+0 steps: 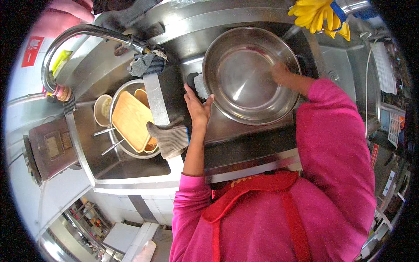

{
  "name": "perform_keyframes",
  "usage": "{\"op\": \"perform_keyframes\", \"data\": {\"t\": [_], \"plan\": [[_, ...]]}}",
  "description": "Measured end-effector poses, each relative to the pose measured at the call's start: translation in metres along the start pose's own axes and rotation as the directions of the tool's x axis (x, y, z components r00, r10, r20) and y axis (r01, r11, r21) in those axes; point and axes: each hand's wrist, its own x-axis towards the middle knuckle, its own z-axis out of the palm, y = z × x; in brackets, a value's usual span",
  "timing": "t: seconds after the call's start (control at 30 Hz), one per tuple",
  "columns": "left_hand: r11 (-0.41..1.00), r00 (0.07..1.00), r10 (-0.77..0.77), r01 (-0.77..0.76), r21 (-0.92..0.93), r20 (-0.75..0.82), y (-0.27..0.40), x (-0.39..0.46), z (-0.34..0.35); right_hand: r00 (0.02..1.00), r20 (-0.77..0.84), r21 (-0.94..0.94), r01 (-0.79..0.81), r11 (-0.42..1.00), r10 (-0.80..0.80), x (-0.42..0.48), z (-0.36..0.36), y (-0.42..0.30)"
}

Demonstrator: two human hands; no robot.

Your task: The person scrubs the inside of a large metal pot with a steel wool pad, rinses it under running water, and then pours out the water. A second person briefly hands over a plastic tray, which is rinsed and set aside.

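A large round stainless steel pan [248, 78] lies tilted in the middle sink basin, its shiny inside facing up. My left hand [198, 108] is at the pan's left rim, thumb against the rim and fingers by the black side handle [192, 81]; whether it grips is unclear. Inside the pan, near its right wall, my right hand [281, 73] is blurred, and what it may hold cannot be told. Left of my left forearm, a grey work glove [170, 139] hangs on the divider between the basins.
The left basin holds a metal bowl [126, 154] with a wooden tray [132, 121], beside a small beige bowl [102, 111]. A curved faucet [62, 36] arches over the left side. Dark cloths [149, 64] lie on the divider. Yellow gloves [316, 14] hang at the upper right.
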Motion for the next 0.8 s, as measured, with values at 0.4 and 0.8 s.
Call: {"op": "perform_keyframes", "data": {"t": [0.4, 0.8], "plan": [[0.999, 1.0, 0.004, -0.004, -0.043, 0.01, 0.002, 0.001, -0.002, 0.804, -0.188, 0.705, 0.51, 0.492, -0.565, 0.043, 0.121, -0.045], [1.0, 1.0, 0.01, -0.01, -0.007, 0.012, -0.003, -0.002, 0.001, 0.985, -0.112, 0.138, 0.149, 0.979, -0.134, 0.007, 0.095, -0.055]]}}
